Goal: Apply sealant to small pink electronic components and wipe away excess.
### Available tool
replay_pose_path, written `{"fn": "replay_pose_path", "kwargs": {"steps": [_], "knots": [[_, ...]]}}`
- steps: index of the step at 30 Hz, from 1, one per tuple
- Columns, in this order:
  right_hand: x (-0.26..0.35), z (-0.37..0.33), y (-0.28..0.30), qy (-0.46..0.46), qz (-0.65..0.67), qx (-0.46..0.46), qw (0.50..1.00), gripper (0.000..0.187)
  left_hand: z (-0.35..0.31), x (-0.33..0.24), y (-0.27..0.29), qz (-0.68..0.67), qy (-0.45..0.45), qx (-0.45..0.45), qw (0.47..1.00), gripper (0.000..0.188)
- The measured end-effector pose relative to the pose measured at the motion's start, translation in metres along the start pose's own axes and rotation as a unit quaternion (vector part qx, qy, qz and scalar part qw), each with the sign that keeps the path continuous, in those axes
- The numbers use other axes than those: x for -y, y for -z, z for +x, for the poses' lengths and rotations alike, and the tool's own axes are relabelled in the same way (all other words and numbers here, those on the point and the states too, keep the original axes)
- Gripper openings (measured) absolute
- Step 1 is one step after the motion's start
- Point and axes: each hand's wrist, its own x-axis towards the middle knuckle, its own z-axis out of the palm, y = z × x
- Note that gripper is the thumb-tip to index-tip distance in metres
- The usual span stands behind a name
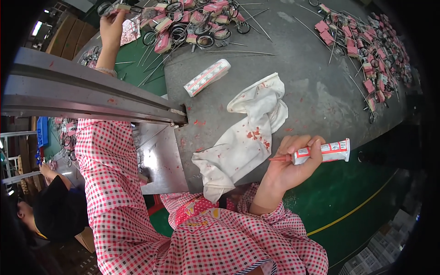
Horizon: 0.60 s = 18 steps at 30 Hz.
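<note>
My right hand [295, 169] is closed round a white and red squeeze tube [337, 150], whose red nozzle points left over the table's near edge. Beside it lies a crumpled white cloth [233, 153], spotted with red bits. At the far left, my left hand [112, 30] reaches past a metal beam. Its fingers grip a small part with a tan block and dark rings [121, 8], next to a heap of similar parts [197, 23] with pink blocks, black rings and thin metal rods. Part of what the left hand holds is cut by the rim.
A metal beam [91, 94] crosses the left side between my arm and the grey table [298, 50]. A white packet with red stripes [207, 77] lies beyond the cloth. Another heap of pink-block parts [366, 55] is at the far right. A co-worker [55, 208] sits at lower left.
</note>
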Motion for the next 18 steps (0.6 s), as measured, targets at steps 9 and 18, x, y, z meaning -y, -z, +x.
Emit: {"fn": "replay_pose_path", "kwargs": {"steps": [9,18], "knots": [[-0.013,0.0,-0.007,-0.008,-0.023,0.003,1.0,0.015,0.019,0.006,0.013,0.132,-0.069,0.001,0.989,0.034],[-0.021,0.006,-0.007,-0.016,-0.035,-0.019,0.999,0.015,0.029,-0.019,0.026,-0.04,0.071,-0.021,0.996,0.022]]}}
